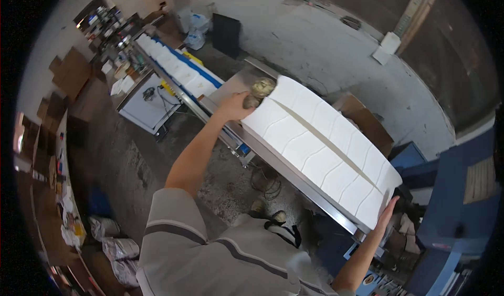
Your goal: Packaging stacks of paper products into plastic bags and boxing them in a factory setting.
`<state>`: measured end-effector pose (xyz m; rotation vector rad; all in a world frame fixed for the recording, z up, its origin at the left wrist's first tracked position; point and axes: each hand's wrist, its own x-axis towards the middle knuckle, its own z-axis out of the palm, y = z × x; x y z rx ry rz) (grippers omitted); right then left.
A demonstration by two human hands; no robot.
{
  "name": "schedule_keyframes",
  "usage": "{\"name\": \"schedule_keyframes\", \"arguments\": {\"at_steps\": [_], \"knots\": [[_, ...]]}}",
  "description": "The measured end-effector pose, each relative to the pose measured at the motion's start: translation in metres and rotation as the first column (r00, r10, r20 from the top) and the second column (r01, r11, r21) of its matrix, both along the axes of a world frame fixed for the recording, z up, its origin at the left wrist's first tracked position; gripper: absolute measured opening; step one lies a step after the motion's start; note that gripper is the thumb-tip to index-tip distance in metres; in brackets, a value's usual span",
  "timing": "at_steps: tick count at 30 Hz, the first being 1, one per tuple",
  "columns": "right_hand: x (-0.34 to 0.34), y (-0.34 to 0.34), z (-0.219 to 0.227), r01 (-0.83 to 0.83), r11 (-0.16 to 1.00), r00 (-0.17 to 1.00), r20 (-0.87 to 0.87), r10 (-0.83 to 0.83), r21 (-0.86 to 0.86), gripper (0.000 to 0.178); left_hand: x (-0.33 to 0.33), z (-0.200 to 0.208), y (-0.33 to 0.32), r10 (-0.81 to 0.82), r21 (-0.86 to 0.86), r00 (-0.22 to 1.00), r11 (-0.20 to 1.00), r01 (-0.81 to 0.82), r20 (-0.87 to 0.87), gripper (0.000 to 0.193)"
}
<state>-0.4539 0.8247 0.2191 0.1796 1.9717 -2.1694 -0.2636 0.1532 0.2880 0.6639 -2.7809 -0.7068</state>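
Though long, white rows (310, 158) between hands (232, 108) (387, 215)

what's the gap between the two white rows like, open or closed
Open: a thin tan strip shows between the white rows, running along most of their length.

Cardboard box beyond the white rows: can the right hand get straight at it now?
Probably not directly: the right hand is at the near right end of the white rows, which lie between it and the cardboard box; it would likely need to reach over.
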Motion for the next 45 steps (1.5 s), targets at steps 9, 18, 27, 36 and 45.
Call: {"name": "schedule_keyframes", "arguments": {"at_steps": [9, 18, 27, 36, 45], "knots": [[-0.005, -0.012, -0.011, 0.000, 0.972, 0.981, -0.187, 0.046, 0.237, 0.068, 0.002, 0.005, 0.006, 0.073, 0.075, 0.997, 0.994, -0.075, 0.033, 0.076], [0.022, -0.035, 0.029, 0.187, 0.959, 0.982, 0.039, -0.183, -0.214, 0.069, 0.013, -0.004, 0.010, 0.083, 0.111, 0.992, 0.991, -0.073, -0.094, 0.075], [0.032, -0.036, 0.048, -0.025, 0.971, 1.000, 0.001, 0.026, 0.238, 0.074, 0.040, -0.005, -0.006, 0.139, 0.083, 0.914, 0.990, -0.115, -0.381, 0.052], [0.045, -0.014, 0.029, 0.058, 0.997, 0.994, -0.092, -0.063, -0.055, 0.062, -0.018, 0.060, 0.109, -0.019, 0.344, 0.900, 0.921, 0.185, -0.435, 0.048], [0.076, 0.004, 0.057, 0.101, 0.925, 0.994, 0.008, -0.106, -0.366, 0.079, -0.058, 0.091, 0.239, -0.342, 0.234, 0.854, 0.861, 0.452, -0.391, 0.042]]}}
